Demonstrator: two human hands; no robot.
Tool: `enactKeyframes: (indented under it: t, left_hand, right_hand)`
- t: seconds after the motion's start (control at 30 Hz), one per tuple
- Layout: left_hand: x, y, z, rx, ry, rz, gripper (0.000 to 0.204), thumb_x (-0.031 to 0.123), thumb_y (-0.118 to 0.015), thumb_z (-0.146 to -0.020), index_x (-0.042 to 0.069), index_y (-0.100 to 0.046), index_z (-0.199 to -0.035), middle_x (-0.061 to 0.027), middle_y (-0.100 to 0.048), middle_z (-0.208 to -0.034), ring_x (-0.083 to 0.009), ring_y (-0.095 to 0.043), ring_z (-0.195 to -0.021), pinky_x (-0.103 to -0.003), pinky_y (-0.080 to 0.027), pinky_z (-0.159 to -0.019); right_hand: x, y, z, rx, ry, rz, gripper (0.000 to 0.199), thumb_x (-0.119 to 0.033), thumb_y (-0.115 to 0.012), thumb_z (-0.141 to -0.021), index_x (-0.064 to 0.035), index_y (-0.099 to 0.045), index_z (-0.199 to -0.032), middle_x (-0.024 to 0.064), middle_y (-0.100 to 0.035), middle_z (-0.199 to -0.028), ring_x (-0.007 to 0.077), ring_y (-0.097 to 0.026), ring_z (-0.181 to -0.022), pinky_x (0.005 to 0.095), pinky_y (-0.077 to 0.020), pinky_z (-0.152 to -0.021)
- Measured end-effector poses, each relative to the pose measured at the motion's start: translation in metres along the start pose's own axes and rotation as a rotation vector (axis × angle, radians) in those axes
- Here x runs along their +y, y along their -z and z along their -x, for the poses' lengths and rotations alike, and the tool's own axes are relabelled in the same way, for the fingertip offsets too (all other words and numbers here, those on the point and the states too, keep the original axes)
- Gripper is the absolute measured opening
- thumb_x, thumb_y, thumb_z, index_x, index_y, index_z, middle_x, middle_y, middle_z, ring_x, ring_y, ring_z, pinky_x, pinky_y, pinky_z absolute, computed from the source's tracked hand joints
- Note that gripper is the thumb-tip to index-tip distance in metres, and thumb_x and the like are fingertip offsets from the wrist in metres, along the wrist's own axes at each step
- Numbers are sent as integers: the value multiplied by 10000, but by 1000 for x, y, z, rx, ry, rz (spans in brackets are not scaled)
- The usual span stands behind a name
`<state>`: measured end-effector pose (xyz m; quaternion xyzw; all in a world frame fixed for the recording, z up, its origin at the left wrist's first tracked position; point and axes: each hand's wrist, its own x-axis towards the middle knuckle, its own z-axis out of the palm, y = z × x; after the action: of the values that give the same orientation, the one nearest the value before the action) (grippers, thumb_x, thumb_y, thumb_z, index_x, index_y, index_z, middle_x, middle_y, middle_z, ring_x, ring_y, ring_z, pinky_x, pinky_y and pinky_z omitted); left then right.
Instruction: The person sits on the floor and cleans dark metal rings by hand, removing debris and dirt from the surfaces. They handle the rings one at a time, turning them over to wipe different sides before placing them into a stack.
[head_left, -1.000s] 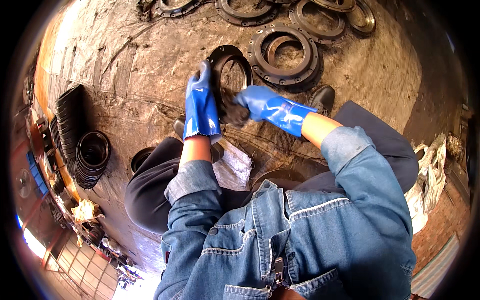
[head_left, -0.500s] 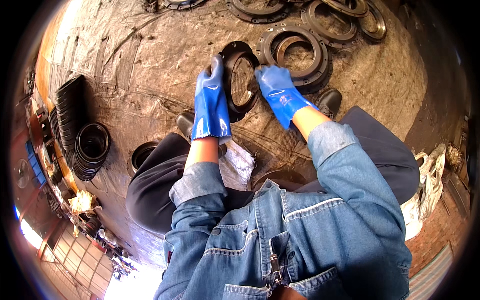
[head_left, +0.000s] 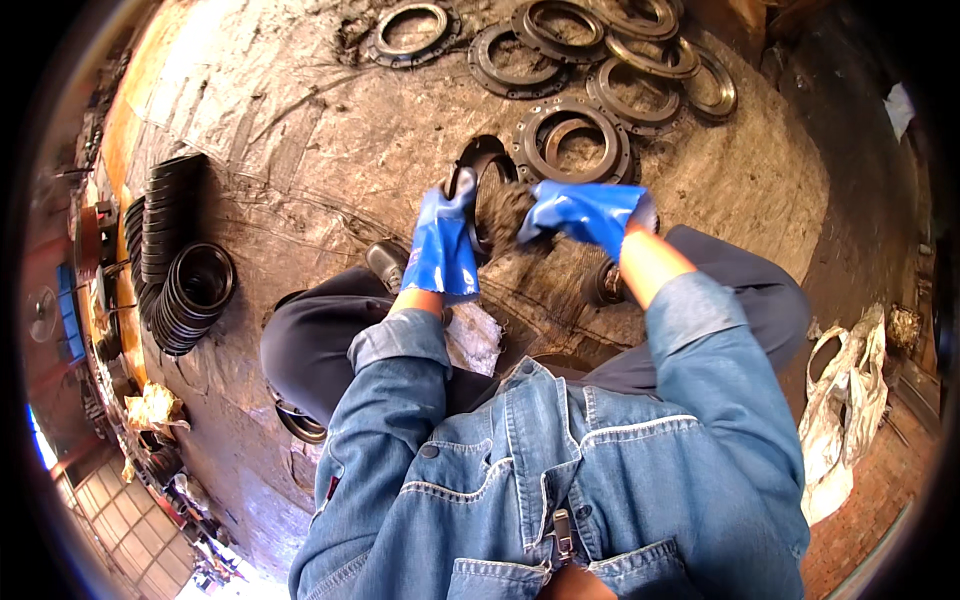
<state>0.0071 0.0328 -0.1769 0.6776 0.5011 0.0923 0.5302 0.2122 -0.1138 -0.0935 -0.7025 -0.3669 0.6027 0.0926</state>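
Both of my hands wear blue rubber gloves. My left hand (head_left: pixel 441 243) grips the rim of a dark metal ring (head_left: pixel 482 160) that stands tilted on its edge on the dirt floor in front of my knees. My right hand (head_left: pixel 578 212) is closed on a dark wad of rag or scouring pad (head_left: pixel 506 210) and presses it against the inside face of that ring. A larger flanged ring (head_left: pixel 572 143) with bolt holes lies flat right behind the held one.
Several more flanged rings (head_left: pixel 520 62) lie flat on the floor at the back. A stack of black rings (head_left: pixel 178 270) lies at the left. A white sack (head_left: pixel 845 410) sits at the right. A crumpled pale cloth (head_left: pixel 472 335) rests by my left knee.
My right hand has swung from the ring's right side across to its inner face with the wad. My left hand keeps hold of the rim, and the ring stands more upright.
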Motion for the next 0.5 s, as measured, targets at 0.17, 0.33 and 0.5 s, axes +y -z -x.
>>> enactKeyframes:
  t: [0.17, 0.33, 0.5]
  left_hand:
    - [58, -7, 54, -69, 30, -123, 617, 566, -689, -906, -49, -705, -951, -189, -710, -751, -309, -729, -755, -424, -547, -731]
    - [78, -15, 83, -72, 145, -159, 658, 577, -663, -909, -71, -702, -1016, -236, -735, -876, -358, -736, -862, -436, -547, -790]
    - [66, -17, 66, -87, 128, -171, 693, 582, -678, -905, -59, -682, -1167, -225, -739, -934, -332, -725, -863, -420, -549, -787]
  right_hand:
    - [-60, 116, 87, 328, -152, 20, 783, -167, -830, -754, 24, -508, -1441, 171, -679, -1229, 249, -683, -990, 354, -579, -854]
    - [-47, 155, 146, 785, 193, -20, 745, -202, -852, -787, 44, -534, -1415, 225, -689, -1237, 280, -682, -1079, 379, -540, -962]
    - [-38, 129, 195, 913, 278, -421, 581, -304, -849, -830, 22, -660, -1273, 212, -718, -1199, 307, -677, -1088, 462, -498, -993]
